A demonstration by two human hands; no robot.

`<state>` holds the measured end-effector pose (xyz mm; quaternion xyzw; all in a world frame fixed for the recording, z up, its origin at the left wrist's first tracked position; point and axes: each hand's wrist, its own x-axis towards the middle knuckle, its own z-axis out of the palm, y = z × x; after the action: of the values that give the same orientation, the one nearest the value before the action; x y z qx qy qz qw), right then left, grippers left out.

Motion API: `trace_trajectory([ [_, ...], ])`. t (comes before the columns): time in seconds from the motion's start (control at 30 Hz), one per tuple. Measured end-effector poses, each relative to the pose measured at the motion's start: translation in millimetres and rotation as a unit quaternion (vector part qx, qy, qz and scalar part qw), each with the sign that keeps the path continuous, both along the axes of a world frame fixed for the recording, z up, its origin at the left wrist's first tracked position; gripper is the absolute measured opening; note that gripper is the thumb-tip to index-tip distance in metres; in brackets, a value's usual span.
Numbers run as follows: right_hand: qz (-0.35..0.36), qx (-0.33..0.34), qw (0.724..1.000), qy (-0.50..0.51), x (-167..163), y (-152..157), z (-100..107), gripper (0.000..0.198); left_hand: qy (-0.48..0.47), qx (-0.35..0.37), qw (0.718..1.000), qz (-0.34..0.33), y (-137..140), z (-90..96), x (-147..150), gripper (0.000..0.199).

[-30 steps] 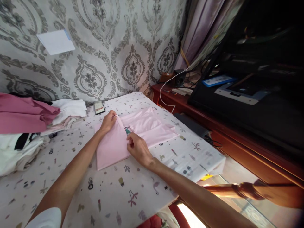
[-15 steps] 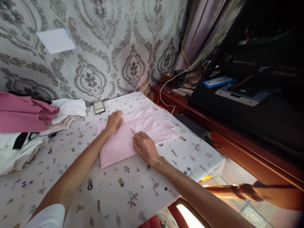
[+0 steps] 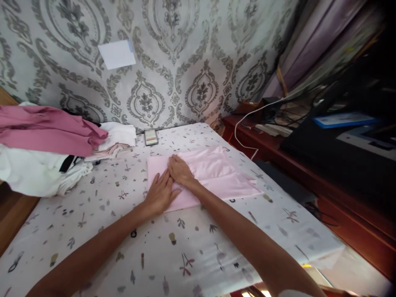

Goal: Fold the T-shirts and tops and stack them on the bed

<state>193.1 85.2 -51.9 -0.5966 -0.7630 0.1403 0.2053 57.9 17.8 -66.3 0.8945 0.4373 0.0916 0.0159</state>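
A light pink folded garment [image 3: 222, 173] lies on the patterned bed sheet [image 3: 173, 255]. Its left part is smooth and flat, while the right part shows creases. My left hand [image 3: 160, 193] rests flat on the near left part of the cloth, fingers extended and thumb apart. Just beyond it, my right hand [image 3: 181, 170] lies palm down on the same cloth, its fingers stretched out and close to the left fingertips. Neither hand grasps the fabric.
Several clothes, among them a dark pink piece [image 3: 52, 128] and a white one [image 3: 34, 171], are heaped at the left. A small card-like item [image 3: 151, 137] sits by the patterned wall [image 3: 173, 99]. A red cabinet [image 3: 272, 142] with a white cable stands on the right.
My view has swung left. My left hand has come from the cloth's far edge to its near part. The right hand has moved from the near edge farther in and opened flat.
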Motion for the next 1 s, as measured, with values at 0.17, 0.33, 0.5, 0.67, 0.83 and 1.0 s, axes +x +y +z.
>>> trace_trajectory([
  [0.17, -0.032, -0.017, 0.997, -0.065, -1.6, -3.0, -8.4, 0.049, -0.038, 0.024, 0.999, 0.004, -12.5, -6.7, -29.3, 0.063],
  [0.33, -0.024, -0.030, 0.996, -0.076, -2.3, -3.2, -6.2, 0.051, -0.159, 0.042, 0.986, 0.042, 59.2, 19.3, -55.9, 0.035],
  [0.5, -0.020, -0.043, 0.996, -0.082, -1.0, -5.9, -0.2, 0.054, -0.181, -0.082, 0.973, 0.117, 149.0, 33.7, -60.3, 0.015],
  [0.67, -0.015, -0.036, 0.996, -0.081, 0.3, -6.4, 0.7, 0.054, -0.179, -0.143, 0.970, 0.077, 168.1, 27.4, -60.9, 0.014],
  [0.83, -0.016, -0.045, 0.995, -0.085, 0.0, -5.6, 0.8, 0.054, -0.217, -0.173, 0.960, 0.030, 167.0, 25.6, -64.3, 0.019],
  [1.0, -0.014, -0.041, 0.995, -0.091, -0.4, -5.6, 0.6, 0.054, -0.206, -0.168, 0.964, 0.016, 164.6, 26.6, -68.9, 0.023],
])
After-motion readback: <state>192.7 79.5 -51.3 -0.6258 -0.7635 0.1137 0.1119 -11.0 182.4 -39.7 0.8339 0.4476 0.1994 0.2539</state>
